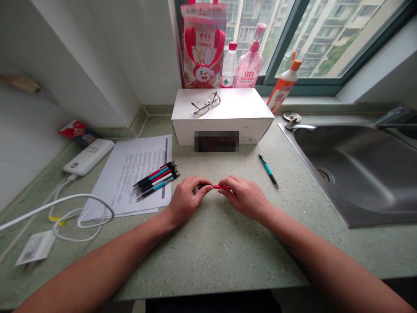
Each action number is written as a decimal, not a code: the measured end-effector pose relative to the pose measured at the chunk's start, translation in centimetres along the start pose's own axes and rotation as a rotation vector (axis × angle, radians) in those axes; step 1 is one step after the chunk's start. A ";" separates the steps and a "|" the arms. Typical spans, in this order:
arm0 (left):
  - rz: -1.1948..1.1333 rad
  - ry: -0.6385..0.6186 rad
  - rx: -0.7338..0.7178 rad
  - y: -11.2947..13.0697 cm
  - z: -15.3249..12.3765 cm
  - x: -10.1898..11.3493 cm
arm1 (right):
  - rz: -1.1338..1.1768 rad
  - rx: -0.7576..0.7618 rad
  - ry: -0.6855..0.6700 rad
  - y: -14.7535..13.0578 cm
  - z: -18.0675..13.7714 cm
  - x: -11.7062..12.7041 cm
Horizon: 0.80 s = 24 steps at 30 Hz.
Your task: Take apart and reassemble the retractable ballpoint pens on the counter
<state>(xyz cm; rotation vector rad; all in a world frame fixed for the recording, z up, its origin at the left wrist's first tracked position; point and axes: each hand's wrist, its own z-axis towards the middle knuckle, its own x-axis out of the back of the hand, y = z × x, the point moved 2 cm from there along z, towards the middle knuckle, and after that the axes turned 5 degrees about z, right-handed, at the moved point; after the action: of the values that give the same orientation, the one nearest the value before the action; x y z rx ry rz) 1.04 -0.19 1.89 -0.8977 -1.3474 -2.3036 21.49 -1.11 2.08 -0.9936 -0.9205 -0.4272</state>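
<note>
Between my two hands a slim red pen (220,187) lies level, just above the counter. My left hand (188,194) pinches its dark end between thumb and fingers. At the other end, the fingers of my right hand (243,195) are closed on the red barrel, hiding its tip. Left of my left hand, several pens (156,180) in red, teal, white and black lie in a bunch on printed paper sheets (112,184). A single teal and black pen (268,171) rests on the counter beyond my right hand.
A white box (224,126) carrying eyeglasses (206,104) stands behind my hands, bottles and a bag behind it. The metal sink (361,174) is at right. A white power bank (89,157), cable (81,198) and charger (36,248) lie at left.
</note>
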 end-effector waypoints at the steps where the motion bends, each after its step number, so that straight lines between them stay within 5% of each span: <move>1: -0.001 0.014 -0.021 0.1 0.0 0.0 | -0.001 -0.001 -0.003 0.0 0.0 0.0; 24: 0.012 0.046 -0.033 0.2 -0.1 0.0 | -0.024 -0.012 0.000 -0.3 0.0 0.2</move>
<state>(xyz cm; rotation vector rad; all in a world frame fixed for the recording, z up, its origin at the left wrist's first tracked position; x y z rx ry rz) 1.12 -0.40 1.95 -0.8548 -1.2850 -2.3297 21.37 -1.23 2.40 -0.9943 -0.9312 -0.4536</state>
